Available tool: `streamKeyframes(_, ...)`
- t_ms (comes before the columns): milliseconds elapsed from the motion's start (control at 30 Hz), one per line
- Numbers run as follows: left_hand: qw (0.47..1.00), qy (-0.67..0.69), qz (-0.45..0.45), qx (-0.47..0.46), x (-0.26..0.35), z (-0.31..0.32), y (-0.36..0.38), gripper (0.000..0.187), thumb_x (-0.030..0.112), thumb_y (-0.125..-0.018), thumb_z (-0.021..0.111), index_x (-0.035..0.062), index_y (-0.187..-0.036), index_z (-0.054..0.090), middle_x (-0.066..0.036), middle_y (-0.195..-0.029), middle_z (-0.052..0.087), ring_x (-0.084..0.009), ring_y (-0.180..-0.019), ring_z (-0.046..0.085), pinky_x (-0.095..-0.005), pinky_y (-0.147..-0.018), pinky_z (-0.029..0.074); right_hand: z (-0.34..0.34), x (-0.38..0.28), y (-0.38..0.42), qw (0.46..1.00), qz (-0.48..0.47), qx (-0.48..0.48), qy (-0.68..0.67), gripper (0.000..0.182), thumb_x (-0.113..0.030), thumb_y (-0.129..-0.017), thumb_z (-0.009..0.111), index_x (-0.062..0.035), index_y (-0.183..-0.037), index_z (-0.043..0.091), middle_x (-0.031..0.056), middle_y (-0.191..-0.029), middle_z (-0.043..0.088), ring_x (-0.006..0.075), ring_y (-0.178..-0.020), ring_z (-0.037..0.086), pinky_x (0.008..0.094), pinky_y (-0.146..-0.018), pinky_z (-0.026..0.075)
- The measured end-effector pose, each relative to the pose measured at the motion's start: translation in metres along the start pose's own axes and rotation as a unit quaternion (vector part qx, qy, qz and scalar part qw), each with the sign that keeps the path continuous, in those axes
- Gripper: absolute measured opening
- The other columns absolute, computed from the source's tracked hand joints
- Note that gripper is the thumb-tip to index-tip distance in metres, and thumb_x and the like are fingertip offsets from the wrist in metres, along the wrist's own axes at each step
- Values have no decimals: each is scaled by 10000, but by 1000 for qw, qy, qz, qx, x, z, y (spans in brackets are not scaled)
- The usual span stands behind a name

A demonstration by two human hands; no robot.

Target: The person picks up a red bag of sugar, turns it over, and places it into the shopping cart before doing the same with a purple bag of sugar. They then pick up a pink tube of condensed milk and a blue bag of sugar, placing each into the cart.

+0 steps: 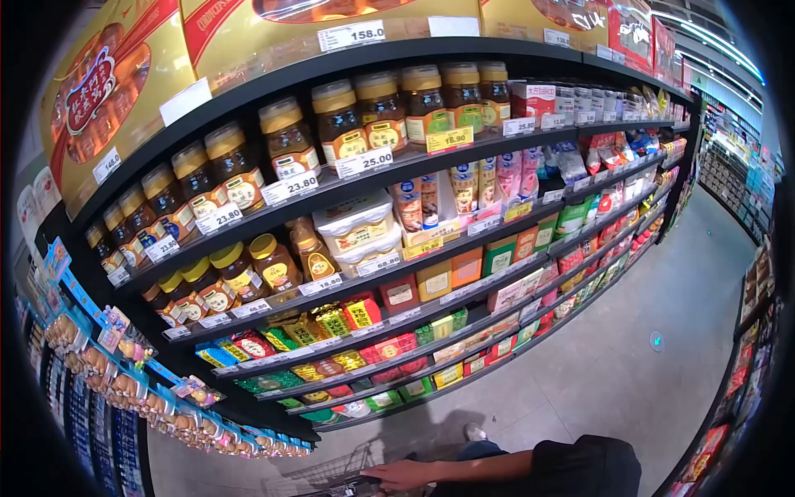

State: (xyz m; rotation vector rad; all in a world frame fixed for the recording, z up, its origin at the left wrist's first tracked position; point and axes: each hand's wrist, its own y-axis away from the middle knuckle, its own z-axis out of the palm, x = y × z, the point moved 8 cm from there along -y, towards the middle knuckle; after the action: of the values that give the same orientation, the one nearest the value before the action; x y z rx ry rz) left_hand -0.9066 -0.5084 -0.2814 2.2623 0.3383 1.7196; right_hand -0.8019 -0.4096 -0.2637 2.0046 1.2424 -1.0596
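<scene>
My right hand (402, 475) is low in the head view, closed on the dark handle of a wire shopping cart (335, 474). The bare forearm reaches in from a black sleeve on the right. Part of the cart is cut off by the lower edge. My left hand does not show. Nearest beyond the cart are the low shelves, with green packs (383, 401) and red packs (389, 348).
A long black shelf rack holds honey jars (335, 120), white tubs (356, 224) and boxed goods. Large gold gift boxes (103, 91) stand on top. Hanging snack packs (124, 385) line the left end. Grey floor (604, 331) runs between this rack and another on the right.
</scene>
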Motion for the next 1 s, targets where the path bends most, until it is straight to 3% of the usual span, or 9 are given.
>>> streamKeyframes(67, 999, 31, -32, 16, -5, 8, 4, 384, 375, -989, 477, 40, -1098, 630, -47, -699, 540, -137, -605, 494, -300, -527, 401, 7, 6, -5, 996, -81, 40, 21, 679, -204, -954, 489, -106, -1537, 156, 208, -1326, 485, 394, -1132, 541, 436, -940, 446)
streamKeyframes(267, 966, 136, -154, 158, -6, 37, 11, 482, 502, -1011, 381, 129, -1266, 550, -45, -654, 513, -139, -529, 477, -297, -462, 363, -9, -4, 14, 991, -74, -3, 113, 764, -131, -854, 562, -58, -1524, 202, 178, -1468, 392, 347, -1229, 507, 444, -951, 437)
streamKeyframes(433, 962, 148, -171, 153, 5, 56, 3, 488, 546, -918, 549, 78, -1039, 614, -113, -814, 623, -217, -676, 585, -331, -628, 479, -10, -11, 49, 940, -248, 37, 231, 778, -108, -795, 584, -65, -1505, 266, 124, -1573, 248, 302, -1460, 222, 486, -1148, 262)
streamKeyframes(500, 958, 149, -192, 151, 3, 59, 4, 512, 563, -880, 616, 57, -949, 639, -140, -878, 667, -249, -735, 629, -345, -695, 525, -24, -18, 64, 948, -200, -59, 241, 749, -74, -804, 548, -37, -1496, 263, 131, -1583, 216, 294, -1480, 165, 499, -1172, 225)
streamKeyframes(567, 965, 107, -139, 197, -24, 59, -8, 413, 419, -1011, 440, 37, -1129, 544, -147, -828, 643, -217, -674, 679, -346, -505, 546, -29, -5, 70, 949, -238, -34, 206, 741, -62, -803, 543, -26, -1491, 271, 134, -1577, 232, 289, -1478, 181, 474, -1172, 240)
streamKeyframes(633, 949, 147, -107, 259, 2, 74, -5, 362, 390, -1020, 442, 49, -953, 540, -34, -586, 522, -149, -437, 555, -263, -395, 462, -41, -3, 81, 945, -274, -1, 176, 752, -39, -784, 557, -15, -1484, 283, 137, -1567, 259, 285, -1470, 206, 447, -1175, 251)
streamKeyframes(767, 928, 216, -128, 274, 27, 114, 5, 302, 347, -1001, 494, 57, -943, 555, -50, -655, 546, -145, -478, 555, -269, -424, 473, -56, 0, 113, 943, -276, -7, 188, 783, -9, -731, 591, -29, -1469, 330, 119, -1556, 291, 270, -1466, 222, 471, -1182, 236)
streamKeyframes(867, 956, 69, -94, 268, 55, 139, 8, 238, 261, -929, 640, 42, -907, 548, 6, -617, 511, -98, -490, 540, -251, -410, 408, -62, 8, 140, 950, -260, -19, 170, 778, -5, -731, 584, -64, -1470, 347, 108, -1559, 291, 260, -1466, 226, 500, -1181, 221)
streamKeyframes(1000, 903, -262, -43, 338, 62, 171, 16, 250, 137, -829, 684, -12, -956, 527, -259, -714, 613, -439, -671, 628, -465, -568, 475, -70, 12, 171, 950, -261, -5, 172, 754, -19, -708, 637, -61, -1425, 408, 92, -1521, 362, 242, -1448, 270, 491, -1195, 187)
